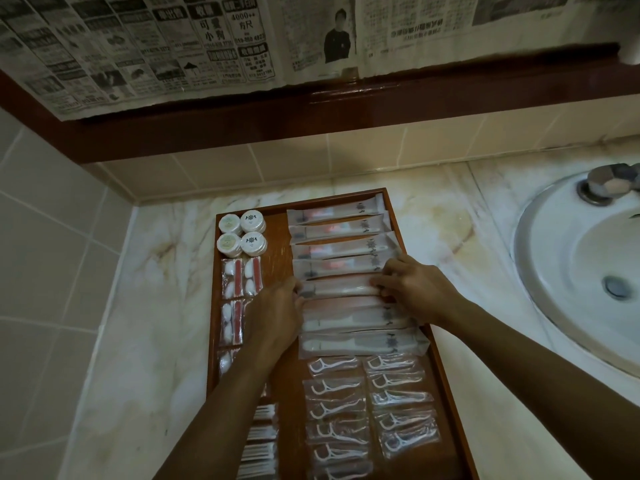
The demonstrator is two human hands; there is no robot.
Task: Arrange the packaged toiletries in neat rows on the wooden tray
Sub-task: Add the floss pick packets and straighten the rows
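The left hand (277, 308) pinches the left end of a long toothbrush packet (341, 289), fingers curled at its edge, while the right hand (412, 289) pinches the right end of the same packet, fingertips bent onto the wrapper. That packet lies across the wooden tray (389, 202), midway down a column of like packets. It looks light and thin, a slick film sleeve around a stiff brush, so it should slide easily over its neighbours and the film may crinkle or slip; taking it by both ends, as here, seems the best way to keep it square. Below the column lie two rows of floss pick packets (334, 386); on the tray's left are round soap discs (242, 233) and cotton swab packets (240, 277). The tray rests on the marble tabletop (156, 306), a sink (571, 271) to its right.
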